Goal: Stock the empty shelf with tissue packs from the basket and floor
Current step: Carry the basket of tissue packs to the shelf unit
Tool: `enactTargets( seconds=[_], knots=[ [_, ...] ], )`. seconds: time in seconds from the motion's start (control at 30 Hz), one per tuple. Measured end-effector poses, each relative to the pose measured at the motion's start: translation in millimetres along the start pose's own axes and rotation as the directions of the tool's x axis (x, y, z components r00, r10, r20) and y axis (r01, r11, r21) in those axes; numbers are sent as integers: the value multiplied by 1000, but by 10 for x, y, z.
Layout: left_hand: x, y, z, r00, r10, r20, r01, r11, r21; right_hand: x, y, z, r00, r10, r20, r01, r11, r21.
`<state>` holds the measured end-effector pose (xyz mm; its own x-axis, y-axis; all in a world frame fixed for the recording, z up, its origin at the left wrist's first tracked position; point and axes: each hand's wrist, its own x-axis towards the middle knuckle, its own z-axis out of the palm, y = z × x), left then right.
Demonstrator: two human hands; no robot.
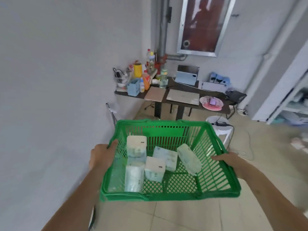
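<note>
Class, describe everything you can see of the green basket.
The green basket looks like moulded plastic, with slatted walls, a lattice floor and a thick rim. It is held above the tiled floor, roughly level: the left hand grips its left rim, the right hand its right rim. Several tissue packs lie loose inside.

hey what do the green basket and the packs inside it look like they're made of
The basket looks like moulded plastic: uniform glossy green with a slotted, lattice wall. The packs seem to be soft tissue in thin plastic film, judging by the crinkled, shiny wrap on the front left pack, though blur leaves that uncertain.
</note>
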<state>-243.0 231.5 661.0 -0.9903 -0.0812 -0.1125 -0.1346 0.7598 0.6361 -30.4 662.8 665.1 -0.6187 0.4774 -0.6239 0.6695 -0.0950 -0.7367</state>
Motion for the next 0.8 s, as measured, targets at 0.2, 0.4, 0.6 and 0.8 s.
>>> enactTargets(
  seconds=[0.2,0.4,0.6,0.8],
  knots=[
    [-367,996,934,969,231,91,-236,971,44,22,823,-984,973,137,-188,-117,987,113],
    [-1113,1767,2146,938,299,174,-324,935,141,28,1884,-2011,902,358,-239,-302,922,242],
    [-1841,1829,3068,916,293,273,-351,916,194,-52,2801,-2716,807,521,-278,-417,836,358],
    [-2236,1814,3620,885,284,370,-389,887,250,-171,3244,-2930,679,633,-371,-498,769,400]
  ],
)
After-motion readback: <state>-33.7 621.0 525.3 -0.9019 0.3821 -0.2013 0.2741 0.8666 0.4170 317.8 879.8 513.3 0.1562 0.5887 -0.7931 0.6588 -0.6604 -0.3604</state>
